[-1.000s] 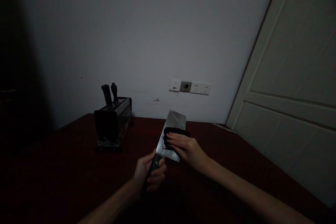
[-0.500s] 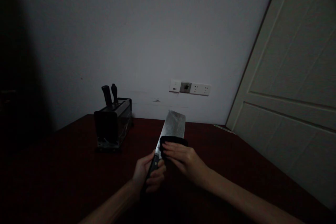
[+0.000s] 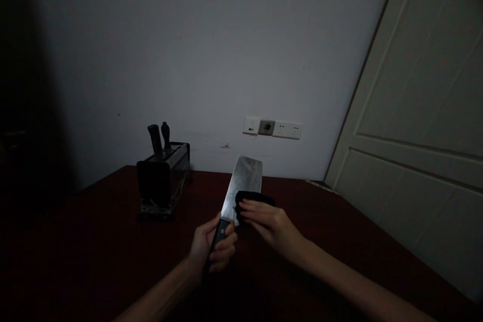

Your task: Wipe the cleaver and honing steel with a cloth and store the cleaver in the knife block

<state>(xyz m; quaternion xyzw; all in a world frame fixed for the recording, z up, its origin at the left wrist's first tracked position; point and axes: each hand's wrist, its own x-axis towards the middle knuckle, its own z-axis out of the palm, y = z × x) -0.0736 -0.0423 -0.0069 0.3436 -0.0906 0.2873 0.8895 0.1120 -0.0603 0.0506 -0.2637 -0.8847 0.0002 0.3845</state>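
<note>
My left hand (image 3: pixel 213 247) is wrapped round the dark riveted handle of a cleaver (image 3: pixel 244 176). Its broad grey blade points up and away from me, tilted slightly right, above the table. In my right hand (image 3: pixel 269 221) is a black cloth (image 3: pixel 256 196), folded under the fingers and pressed against the lower right part of the blade. The cloth hides part of the blade's right edge near the handle. My right thumb is out of sight.
On the dark red table (image 3: pixel 211 186) at the left stands a knife block (image 3: pixel 164 176) with two dark handles sticking up. Behind are a pale wall with a row of sockets (image 3: pixel 272 127) and, at right, a panelled door (image 3: pixel 411 161). The room is dim.
My right hand and the cloth have shifted slightly right and up, baring more of the blade near the handle. The cleaver's tip has moved a little left.
</note>
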